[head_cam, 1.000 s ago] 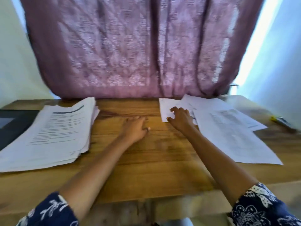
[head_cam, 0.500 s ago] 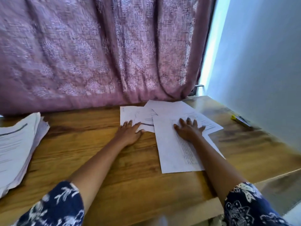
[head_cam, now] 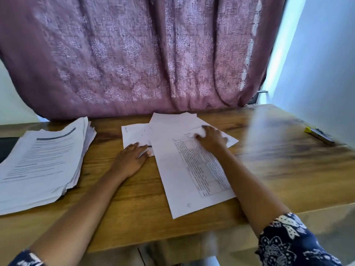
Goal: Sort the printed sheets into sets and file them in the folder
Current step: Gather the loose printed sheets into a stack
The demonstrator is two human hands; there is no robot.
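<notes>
Head view: nearest, a printed sheet point(head_cam: 184, 189) with a grid lies angled on the wooden table point(head_cam: 134, 217). The left hand point(head_cam: 132, 160) rests flat beside it, fingers straight, tips on a smaller sheet point(head_cam: 134, 135). The right hand point(head_cam: 211, 140) presses spread fingers on the overlapping sheets, gripping nothing. A thick stack point(head_cam: 42, 164) sits well to the left, and a mauve curtain point(head_cam: 134, 64) hangs behind.

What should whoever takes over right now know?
Left hand: open, fingers flat on a small sheet.
Right hand: open, pressing on the loose sheets spread beside it.
Thick pile lies at the left. A dark item beyond it may be the folder, but I cannot tell.
Done: nothing visibly filed.
Left: sort the loose sheets into sets, then file them.
</notes>
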